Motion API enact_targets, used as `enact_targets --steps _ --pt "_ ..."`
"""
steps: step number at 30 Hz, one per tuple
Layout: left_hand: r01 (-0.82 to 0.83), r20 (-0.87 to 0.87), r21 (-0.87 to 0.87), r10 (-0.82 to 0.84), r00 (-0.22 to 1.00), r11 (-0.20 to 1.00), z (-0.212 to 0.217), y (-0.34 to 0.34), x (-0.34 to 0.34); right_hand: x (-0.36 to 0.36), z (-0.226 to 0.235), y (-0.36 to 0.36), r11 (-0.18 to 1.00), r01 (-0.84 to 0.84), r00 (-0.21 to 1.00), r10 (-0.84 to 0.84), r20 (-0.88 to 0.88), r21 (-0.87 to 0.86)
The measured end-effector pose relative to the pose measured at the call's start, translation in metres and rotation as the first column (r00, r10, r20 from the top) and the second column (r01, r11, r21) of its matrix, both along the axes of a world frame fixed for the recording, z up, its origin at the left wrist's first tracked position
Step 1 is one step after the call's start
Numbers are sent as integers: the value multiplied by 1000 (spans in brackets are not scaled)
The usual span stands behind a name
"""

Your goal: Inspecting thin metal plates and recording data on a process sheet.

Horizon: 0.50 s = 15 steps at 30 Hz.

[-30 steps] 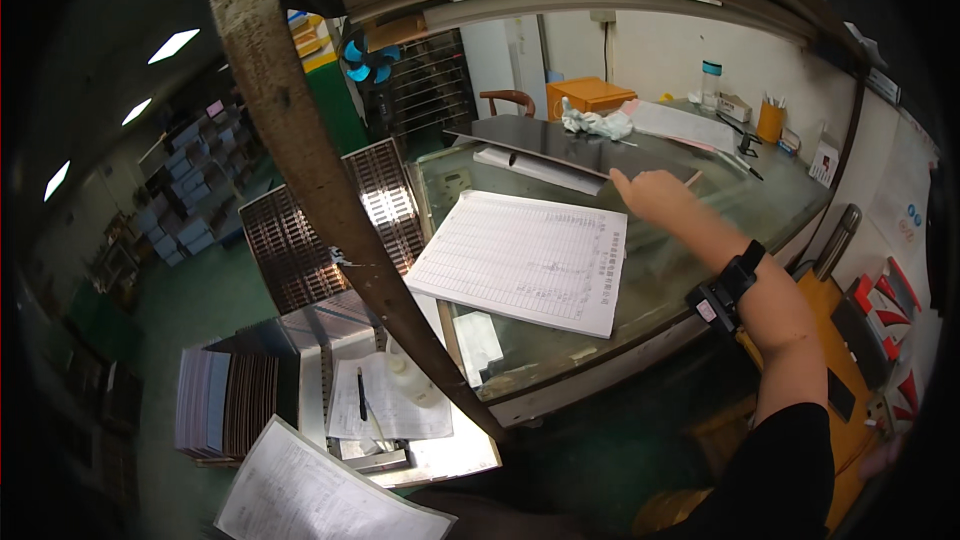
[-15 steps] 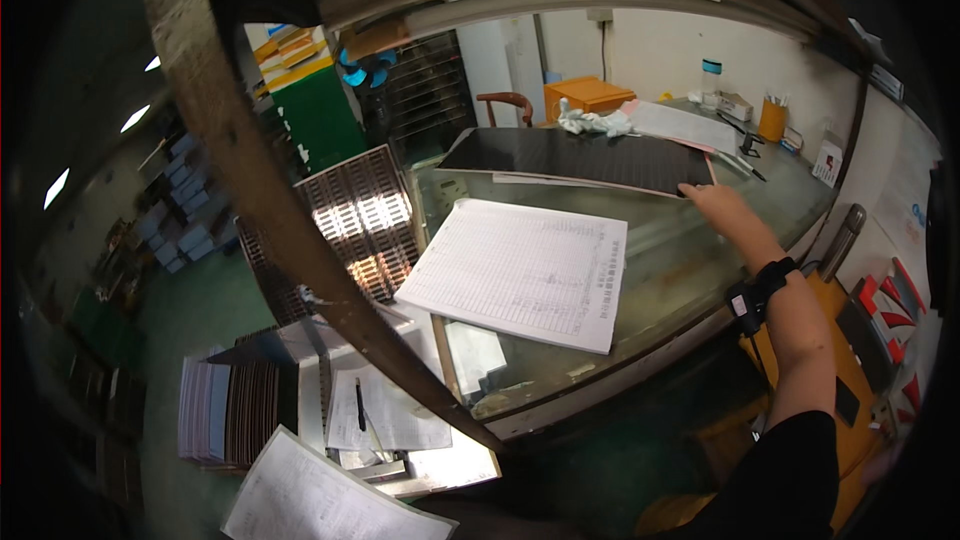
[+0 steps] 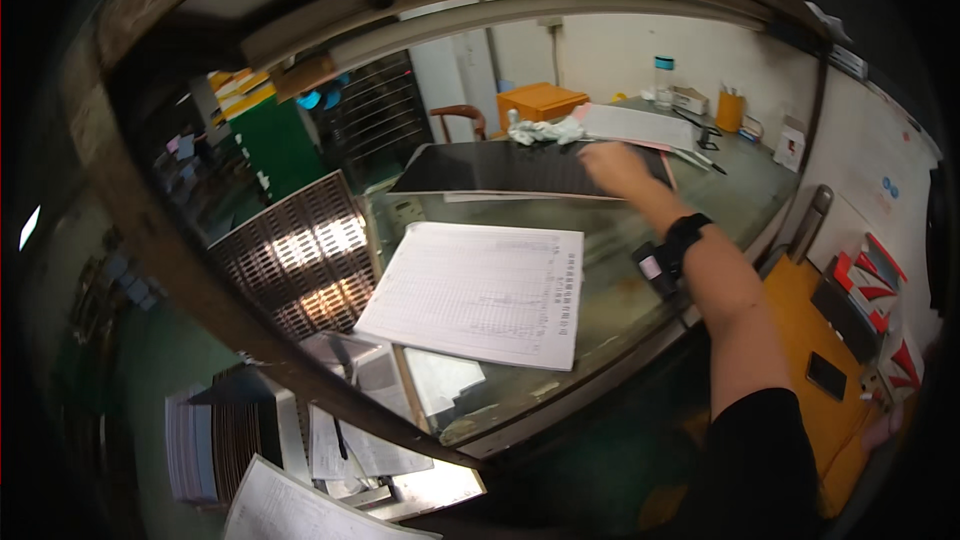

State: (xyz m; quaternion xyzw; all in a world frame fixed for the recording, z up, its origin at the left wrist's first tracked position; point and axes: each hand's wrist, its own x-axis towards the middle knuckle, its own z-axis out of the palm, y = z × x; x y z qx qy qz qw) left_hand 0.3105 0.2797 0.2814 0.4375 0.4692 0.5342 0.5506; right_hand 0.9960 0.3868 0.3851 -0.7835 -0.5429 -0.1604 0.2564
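Note:
My right hand [image 3: 612,170] reaches in over a long black panel [image 3: 480,168] lying near the far side of the glass-topped table. Its fingers are turned down and blurred, so whether they grip anything cannot be seen. A dark strap with a small box on it [image 3: 662,265] is around my right wrist. Just beyond the hand lie crumpled white gloves [image 3: 545,130] and a white sheet [image 3: 640,128]. Nearer to me, a thick stack of printed forms [image 3: 475,295] rests on the glass. My left hand is out of the picture.
A metal frame post [image 3: 215,250] and top beam [image 3: 500,15] border the table. At left stands a slotted metal panel [image 3: 300,250], with stacked boards [image 3: 215,440] below. A yellow pen cup [image 3: 730,110] and a bottle [image 3: 663,80] stand far right; a phone [image 3: 826,375] lies at right.
My right hand has left the black panel's near right corner and moved left and farther over the panel. The whole view has shifted, with the table now sitting more to the left.

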Motion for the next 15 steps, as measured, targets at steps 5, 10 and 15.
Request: enact_targets --steps 5,10,15 --pt "-163 56 -16 164 985 986 -4 -43 -28 184 -45 -64 858 380 915 -404 -4 344" --pt "-299 122 -39 302 946 953 -19 -79 -22 278 -91 -114 775 631 774 -631 -55 -25" --pt "-347 125 -28 348 929 937 -6 -105 1 276 -99 -85 806 592 804 -592 -53 -14"
